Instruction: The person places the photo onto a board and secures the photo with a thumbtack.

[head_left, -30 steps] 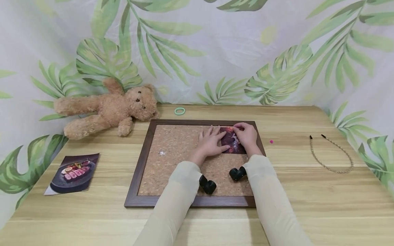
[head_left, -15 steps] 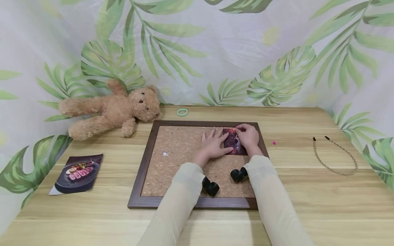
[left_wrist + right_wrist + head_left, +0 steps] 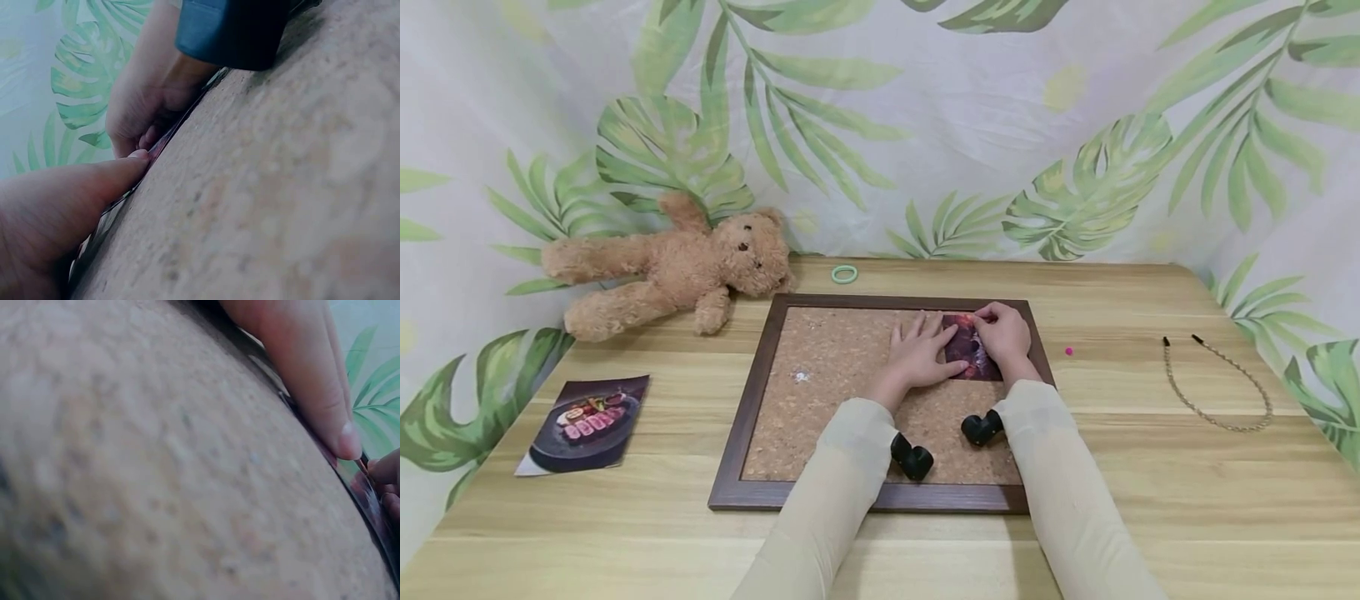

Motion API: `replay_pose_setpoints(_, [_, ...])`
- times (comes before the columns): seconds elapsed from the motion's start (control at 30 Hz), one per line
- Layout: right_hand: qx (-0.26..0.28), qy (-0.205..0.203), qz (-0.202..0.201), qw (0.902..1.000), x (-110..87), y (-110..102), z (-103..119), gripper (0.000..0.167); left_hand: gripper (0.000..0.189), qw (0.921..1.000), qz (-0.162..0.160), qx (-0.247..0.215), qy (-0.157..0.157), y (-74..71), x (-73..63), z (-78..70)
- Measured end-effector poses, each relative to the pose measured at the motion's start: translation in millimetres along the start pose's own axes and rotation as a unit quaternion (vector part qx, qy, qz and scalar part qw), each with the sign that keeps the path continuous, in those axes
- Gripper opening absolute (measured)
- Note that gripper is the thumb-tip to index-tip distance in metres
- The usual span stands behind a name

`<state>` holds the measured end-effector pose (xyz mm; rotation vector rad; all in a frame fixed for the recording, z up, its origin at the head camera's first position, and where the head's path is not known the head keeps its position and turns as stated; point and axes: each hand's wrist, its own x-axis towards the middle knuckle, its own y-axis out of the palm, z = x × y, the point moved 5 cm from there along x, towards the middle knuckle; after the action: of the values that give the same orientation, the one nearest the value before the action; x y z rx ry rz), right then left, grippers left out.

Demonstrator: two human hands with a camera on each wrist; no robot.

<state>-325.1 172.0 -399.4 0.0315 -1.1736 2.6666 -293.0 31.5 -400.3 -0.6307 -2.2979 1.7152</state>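
A dark printed photo [image 3: 964,343] lies on the cork board [image 3: 831,396], near its far right corner. My left hand [image 3: 916,358] rests spread on the photo's left side, thumb and forefinger laid over it. My right hand [image 3: 1006,335] is curled at the photo's far edge, thumb and forefinger pinched together. In the right wrist view, a thin pin-like thing [image 3: 363,466] shows at those fingertips, mostly hidden. The left wrist view has my left thumb [image 3: 115,176] pressing down on the photo's near side. A small pink piece [image 3: 1069,351] lies right of the board.
A dark wooden frame [image 3: 743,417] borders the board. Another photo, of sliced meat on a plate [image 3: 587,425], lies at left. Behind it is a teddy bear [image 3: 681,267]. A green ring [image 3: 844,274] sits at the back, a chain with black ends [image 3: 1213,400] at right.
The head view shifts slightly, then steadies. Both hands keep their places on the photo.
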Motion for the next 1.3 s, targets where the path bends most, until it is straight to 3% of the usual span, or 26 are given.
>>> replay_pose_setpoints(0.43, [-0.014,-0.018,0.007,0.9997,-0.9,2.1,1.8,0.015,0.065,1.0,0.005,0.005,-0.001,-0.5,-1.2,0.3])
replay_pose_setpoints(0.73, [-0.016,-0.021,-0.035,0.999,-1.8,-0.6,-0.7,0.015,0.065,1.0,0.001,-0.001,-0.001,0.0,-1.1,0.1])
replay_pose_setpoints(0.97, [-0.018,-0.032,-0.031,0.9988,-1.4,-1.4,2.0,0.016,0.065,1.0,-0.003,0.003,-0.003,-2.2,-2.0,0.3])
replay_pose_setpoints(1.3, [0.065,-0.012,-0.093,0.9935,-1.6,-6.3,-2.6,0.014,0.065,1.0,0.001,0.004,-0.007,-0.9,-1.7,0.2])
